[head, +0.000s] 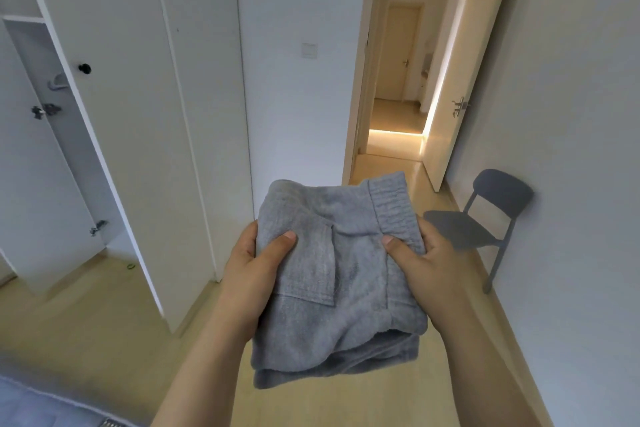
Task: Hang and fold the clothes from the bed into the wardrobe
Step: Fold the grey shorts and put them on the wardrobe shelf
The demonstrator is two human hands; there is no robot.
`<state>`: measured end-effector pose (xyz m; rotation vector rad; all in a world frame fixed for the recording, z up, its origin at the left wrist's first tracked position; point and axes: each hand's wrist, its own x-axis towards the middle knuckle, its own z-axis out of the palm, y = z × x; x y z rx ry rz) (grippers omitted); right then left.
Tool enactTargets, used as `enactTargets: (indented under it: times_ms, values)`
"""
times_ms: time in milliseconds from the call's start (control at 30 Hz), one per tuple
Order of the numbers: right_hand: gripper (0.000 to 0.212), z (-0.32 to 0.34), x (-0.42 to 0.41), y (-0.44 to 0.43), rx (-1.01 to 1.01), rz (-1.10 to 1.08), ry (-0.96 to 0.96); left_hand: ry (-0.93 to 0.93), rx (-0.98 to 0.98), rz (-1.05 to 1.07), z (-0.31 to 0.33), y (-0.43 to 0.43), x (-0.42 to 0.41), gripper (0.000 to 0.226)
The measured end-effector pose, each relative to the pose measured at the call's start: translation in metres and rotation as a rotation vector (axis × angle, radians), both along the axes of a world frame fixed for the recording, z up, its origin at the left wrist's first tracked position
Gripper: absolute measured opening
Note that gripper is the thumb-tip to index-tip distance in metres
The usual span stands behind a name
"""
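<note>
- At the near left corner, a strip of blue-grey bed edges into view. Whether more clothes lie on it cannot be seen.
- In the near centre, the folded grey garment is held in the air above the wooden floor, not yet in the wardrobe.
- The left hand clamps the garment's left edge, thumb on top and fingers underneath. The right hand grips the right edge the same way, its thumb just beside the elastic waistband.
- The garment is a compact layered stack with a patch pocket facing up, so the folding of this piece looks finished. Putting it away is what remains.
- Further off on the left stands the white wardrobe with one wardrobe door swung open. Its inside is hidden, so how much is already stored cannot be told.
- On the right, a grey chair stands against the wall.
- Farthest, the room door stands open onto a lit hallway.
</note>
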<state>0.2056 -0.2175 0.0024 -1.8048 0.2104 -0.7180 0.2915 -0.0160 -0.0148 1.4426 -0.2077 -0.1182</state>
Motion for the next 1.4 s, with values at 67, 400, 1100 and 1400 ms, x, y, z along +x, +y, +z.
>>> enactTargets:
  times_ms: [67,400,1100,1400]
  values:
    - [0.033,0.000,0.037,-0.008,-0.007,0.033,-0.004,-0.004,0.000,0.029,-0.001,-0.006,0.030,0.023]
    - [0.031,0.009,0.199,-0.008,-0.030,0.132,-0.027,-0.029,-0.031,0.106,0.002,-0.001,0.176,0.027]
    - [0.028,-0.011,0.512,0.148,-0.031,0.894,0.033,-0.004,0.010,0.881,-0.013,0.139,0.324,0.016]
    - [0.028,-0.028,0.576,0.288,-0.059,1.170,0.025,0.057,-0.014,1.166,-0.027,0.241,0.336,0.021]
